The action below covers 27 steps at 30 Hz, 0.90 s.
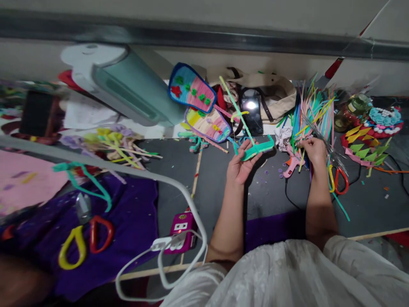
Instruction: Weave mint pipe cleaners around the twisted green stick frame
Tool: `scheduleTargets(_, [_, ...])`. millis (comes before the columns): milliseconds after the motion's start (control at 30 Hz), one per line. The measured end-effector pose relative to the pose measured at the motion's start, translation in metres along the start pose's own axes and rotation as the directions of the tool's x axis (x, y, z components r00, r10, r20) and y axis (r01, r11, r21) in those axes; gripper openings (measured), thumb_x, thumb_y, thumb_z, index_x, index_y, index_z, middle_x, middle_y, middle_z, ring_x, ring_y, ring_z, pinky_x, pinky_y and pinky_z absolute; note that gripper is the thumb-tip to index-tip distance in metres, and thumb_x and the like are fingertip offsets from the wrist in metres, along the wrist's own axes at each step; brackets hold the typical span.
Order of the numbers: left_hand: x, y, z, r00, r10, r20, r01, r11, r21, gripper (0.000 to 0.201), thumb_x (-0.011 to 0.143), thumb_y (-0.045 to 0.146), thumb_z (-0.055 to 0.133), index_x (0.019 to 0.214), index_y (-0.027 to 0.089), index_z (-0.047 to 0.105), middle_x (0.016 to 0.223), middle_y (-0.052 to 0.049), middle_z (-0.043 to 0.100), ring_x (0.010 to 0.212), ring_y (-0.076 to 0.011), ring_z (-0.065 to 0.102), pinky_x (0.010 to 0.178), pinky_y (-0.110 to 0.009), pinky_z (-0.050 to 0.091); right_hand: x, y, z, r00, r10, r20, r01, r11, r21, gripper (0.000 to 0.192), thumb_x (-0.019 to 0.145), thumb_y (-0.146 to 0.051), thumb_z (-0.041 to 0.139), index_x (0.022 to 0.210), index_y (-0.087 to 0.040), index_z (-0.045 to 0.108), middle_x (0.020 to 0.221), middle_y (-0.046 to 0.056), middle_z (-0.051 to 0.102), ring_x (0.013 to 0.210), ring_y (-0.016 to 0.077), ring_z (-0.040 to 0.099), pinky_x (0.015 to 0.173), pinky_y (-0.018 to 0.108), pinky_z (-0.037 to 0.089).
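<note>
The left hand point(241, 164) is closed around a flat teal pipe-cleaner frame point(258, 149), palm up, with a long pale-green stem point(234, 104) rising from the frame towards the far wall. The right hand point(312, 151) has its fingers pinched on a bundle of loose coloured pipe cleaners point(311, 113) that fans out beyond it. Between the two hands lie a pink glue gun point(292, 164) and a crumpled white scrap point(283, 136), so little bare room is left there. Just right of the right hand rest red-and-yellow-handled scissors point(338, 177).

The dark grey surface point(271, 196) is open only nearer the body, between the forearms. Its far edge is crowded: a black phone point(252, 111) on a beige cloth bag point(275, 96), and two colourful woven pipe-cleaner panels point(200, 106). To the left, a white cable point(179, 187) crosses above a magenta power strip point(183, 228), and a purple cloth point(128, 221) carries a second pair of scissors with yellow and red handles point(84, 241).
</note>
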<state>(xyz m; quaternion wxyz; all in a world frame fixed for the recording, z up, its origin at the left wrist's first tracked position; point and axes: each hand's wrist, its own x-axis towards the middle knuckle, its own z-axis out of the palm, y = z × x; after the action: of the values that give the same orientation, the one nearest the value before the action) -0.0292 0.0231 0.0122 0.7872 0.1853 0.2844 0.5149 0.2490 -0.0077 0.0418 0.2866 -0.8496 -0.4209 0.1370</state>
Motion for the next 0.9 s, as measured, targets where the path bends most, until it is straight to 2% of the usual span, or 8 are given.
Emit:
scheduleTargets(167, [-0.003,-0.001,0.003,1.000,-0.007,0.020,0.007,0.999,0.034,0.026,0.089,0.019,0.064,0.114,0.018,0.071,0.141,-0.014,0.063,0.145,-0.0331,0.046,0.110,-0.051,0.052,-0.001,-0.003,0.004,1.000,0.001,0.025,0.000,0.999,-0.039,0.018,0.077,-0.032,0.063,0.071,-0.019,0.073,0.071,0.004,0.072,0.063,0.0169,0.057,0.062,0.027,0.037])
scheduleTargets(267, [-0.003,-0.001,0.003,1.000,-0.008,0.010,0.007,0.999,0.040,0.031,0.087,0.019,0.067,0.118,0.019,0.069,0.139,-0.014,0.064,0.144,-0.0338,0.048,0.110,-0.052,0.052,-0.001,-0.003,0.004,0.999,0.019,0.035,-0.018,0.999,-0.052,0.015,0.075,-0.029,0.062,0.069,-0.019,0.072,0.069,0.004,0.071,0.064,0.0178,0.058,0.062,0.027,0.037])
scheduleTargets(467, [-0.002,-0.002,0.002,1.000,-0.006,0.023,0.005,0.999,0.042,0.034,0.087,0.019,0.067,0.120,0.020,0.069,0.138,-0.013,0.066,0.142,-0.0326,0.051,0.108,-0.051,0.053,-0.001,0.000,-0.006,0.997,0.055,0.056,-0.055,0.998,-0.008,0.017,0.073,-0.032,0.063,0.063,-0.019,0.066,0.059,0.000,0.063,0.060,0.0170,0.055,0.060,0.028,0.035])
scheduleTargets(600, [-0.001,-0.003,0.000,0.999,-0.003,0.036,0.001,0.999,0.050,0.031,0.085,0.020,0.068,0.116,0.017,0.070,0.139,-0.014,0.065,0.142,-0.0339,0.050,0.109,-0.052,0.052,0.003,0.008,-0.005,0.998,0.013,0.059,-0.020,0.993,0.114,0.015,0.069,-0.027,0.061,0.056,-0.019,0.059,0.052,-0.002,0.056,0.056,0.0154,0.052,0.058,0.028,0.034])
scheduleTargets(700, [-0.001,-0.003,-0.001,0.999,-0.003,0.041,0.000,0.998,0.056,0.029,0.085,0.021,0.068,0.113,0.017,0.071,0.140,-0.014,0.064,0.142,-0.0348,0.050,0.110,-0.052,0.051,0.006,0.011,0.000,0.999,0.022,0.045,-0.033,0.962,0.272,0.007,0.064,-0.023,0.061,0.060,-0.020,0.056,0.052,-0.003,0.055,0.053,0.0140,0.050,0.055,0.027,0.035])
scheduleTargets(733, [-0.001,-0.003,-0.001,0.999,-0.003,0.042,0.000,0.998,0.057,0.028,0.085,0.021,0.068,0.113,0.017,0.071,0.140,-0.014,0.064,0.142,-0.0348,0.049,0.110,-0.052,0.051,0.007,0.012,0.001,0.998,0.034,0.046,-0.048,0.939,0.341,0.006,0.063,-0.023,0.062,0.065,-0.021,0.057,0.052,-0.004,0.055,0.052,0.0134,0.049,0.054,0.026,0.036])
scheduleTargets(800, [0.000,-0.003,0.000,0.999,-0.002,0.044,0.000,0.998,0.055,0.028,0.085,0.020,0.068,0.112,0.016,0.071,0.140,-0.014,0.064,0.143,-0.0349,0.049,0.110,-0.052,0.051,0.006,0.010,0.001,0.996,0.059,0.064,-0.083,0.874,0.479,0.016,0.061,-0.022,0.063,0.075,-0.022,0.056,0.052,-0.007,0.054,0.048,0.0123,0.047,0.050,0.025,0.035])
scheduleTargets(900, [-0.001,-0.003,0.001,0.999,0.000,0.042,-0.002,0.999,0.046,0.028,0.084,0.019,0.068,0.112,0.016,0.071,0.140,-0.015,0.063,0.143,-0.0357,0.048,0.110,-0.053,0.051,0.003,0.006,-0.006,0.986,0.068,0.149,-0.147,0.771,0.620,0.028,0.057,-0.022,0.065,0.082,-0.024,0.054,0.051,-0.009,0.053,0.042,0.0099,0.041,0.043,0.023,0.029])
